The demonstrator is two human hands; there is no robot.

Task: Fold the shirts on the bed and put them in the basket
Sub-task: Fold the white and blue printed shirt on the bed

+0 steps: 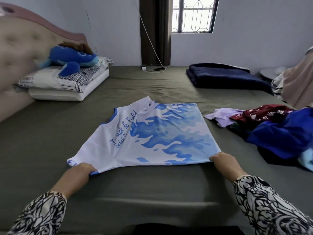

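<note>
We pinched the white-and-blue shirt [152,133] at its near corners, left hand [79,173] at seven o'clock, right hand [225,161] at five. Each grip held fabric. Unfolded shirts [271,128] lay at three o'clock on the bed [50,133].

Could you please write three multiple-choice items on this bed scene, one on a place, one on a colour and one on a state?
1. Where does the pile of unfolded clothes lie relative to the white and blue shirt?
A. To its right
B. To its left
C. Beneath it

2. What colour is the folded blanket?
A. Red
B. Navy
C. Yellow

3. What are the hands doing?
A. Hanging idle
B. Resting on the pillows
C. Gripping the shirt's near edge

Key: 1 A, the pile sits right of the shirt; 2 B, the blanket is dark navy; 3 C, the left hand and right hand each hold a near corner.
</note>
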